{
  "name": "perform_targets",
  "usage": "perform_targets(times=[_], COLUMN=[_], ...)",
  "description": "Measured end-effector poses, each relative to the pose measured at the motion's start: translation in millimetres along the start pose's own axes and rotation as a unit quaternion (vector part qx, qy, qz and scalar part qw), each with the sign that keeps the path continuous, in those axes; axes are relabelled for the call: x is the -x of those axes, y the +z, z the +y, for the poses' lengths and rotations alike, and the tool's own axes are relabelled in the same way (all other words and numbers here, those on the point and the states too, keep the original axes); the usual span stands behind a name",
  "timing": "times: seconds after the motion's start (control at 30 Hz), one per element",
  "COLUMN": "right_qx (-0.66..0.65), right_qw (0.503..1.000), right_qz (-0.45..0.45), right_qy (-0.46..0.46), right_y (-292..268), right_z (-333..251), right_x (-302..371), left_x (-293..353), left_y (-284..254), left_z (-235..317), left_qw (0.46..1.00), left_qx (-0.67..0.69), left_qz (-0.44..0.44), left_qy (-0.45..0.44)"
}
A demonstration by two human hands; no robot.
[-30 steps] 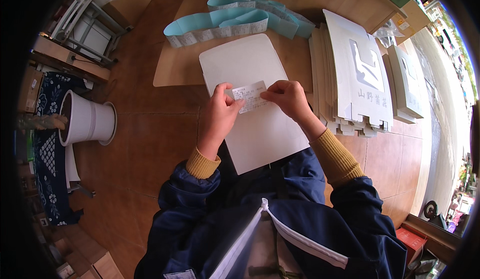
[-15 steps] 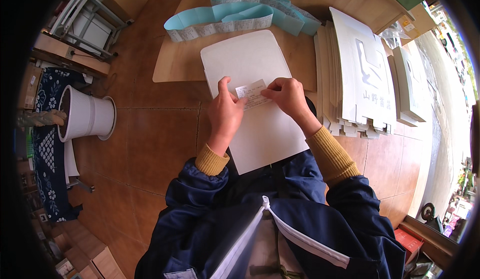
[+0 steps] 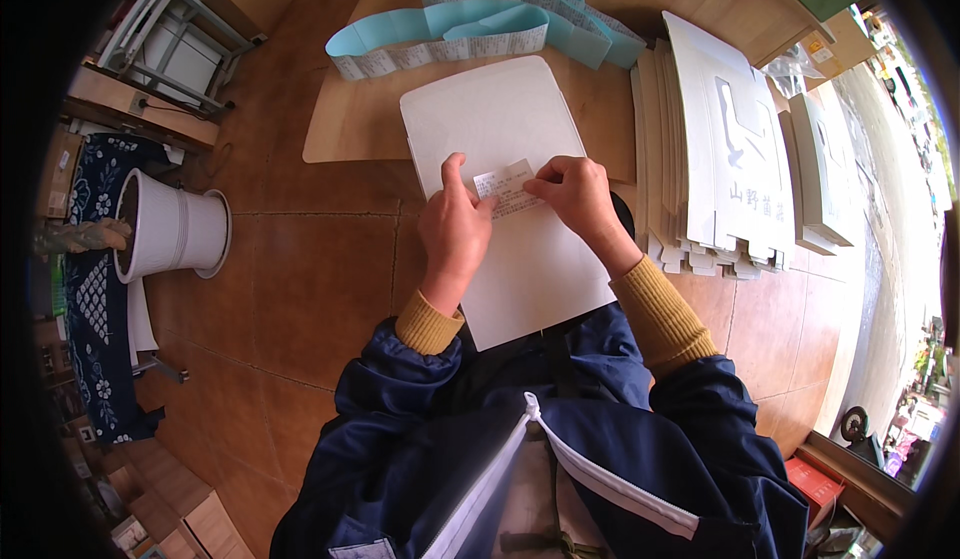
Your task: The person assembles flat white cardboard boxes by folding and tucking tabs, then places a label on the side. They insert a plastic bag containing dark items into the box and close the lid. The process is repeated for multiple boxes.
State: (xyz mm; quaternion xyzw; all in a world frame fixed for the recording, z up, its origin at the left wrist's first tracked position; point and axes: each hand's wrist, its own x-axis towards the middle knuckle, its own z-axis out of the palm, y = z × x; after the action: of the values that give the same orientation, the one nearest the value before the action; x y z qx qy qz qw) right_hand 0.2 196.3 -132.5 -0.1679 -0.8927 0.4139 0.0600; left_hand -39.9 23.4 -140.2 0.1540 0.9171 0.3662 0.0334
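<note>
A flat whitish cardboard box panel reaches from my lap over the near edge of the wooden table. On its middle lies a small white printed label, slightly tilted. My right hand pinches the label's right edge between thumb and fingers. From the other side, the thumb of my left hand touches the label's left part, while its index finger sticks up apart from the thumb. The left hand's other fingers are mostly hidden. Whether the label is fully stuck to the cardboard, I cannot tell.
A long looped strip of labels with light-blue backing lies on the wooden table. To the right stand several flattened white boxes on edge. A white pot is at the left on the brown tiled floor.
Hardly anything differs. My left hand has shifted very slightly right, its thumb staying at the label. My right hand keeps its pinch on the label's edge.
</note>
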Motion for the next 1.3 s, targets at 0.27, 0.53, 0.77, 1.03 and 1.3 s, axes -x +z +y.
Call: perform_targets(times=[0.27, 0.53, 0.77, 1.03, 1.3], right_qx=[0.016, 0.07, -0.645, -0.623, -0.608], right_qw=[0.998, 0.993, 0.744, 0.779, 0.789], right_qz=[0.044, 0.098, -0.159, -0.005, -0.004], right_qy=[-0.031, -0.005, 0.065, 0.063, 0.088], right_y=[10.8, -7.9, 22.7, 8.1, 1.4], right_z=[7.1, 11.4, -11.7, -13.2, -12.1], right_x=[3.8, 3.9, 14.7, 7.7, -4.8], left_x=[2.1, 10.9, 15.4, 22.0, 32.2], left_y=[4.3, -16.9, 11.5, 10.8, 15.7], left_z=[-3.3, -22.3, -31.2, -51.4, -66.5], left_qw=[0.999, 0.99, 0.986, 0.932, 0.971], left_qx=[-0.039, -0.074, -0.065, 0.361, 0.235], left_qz=[0.019, 0.087, 0.127, 0.001, 0.034], left_qy=[0.006, 0.08, 0.09, -0.021, 0.029])
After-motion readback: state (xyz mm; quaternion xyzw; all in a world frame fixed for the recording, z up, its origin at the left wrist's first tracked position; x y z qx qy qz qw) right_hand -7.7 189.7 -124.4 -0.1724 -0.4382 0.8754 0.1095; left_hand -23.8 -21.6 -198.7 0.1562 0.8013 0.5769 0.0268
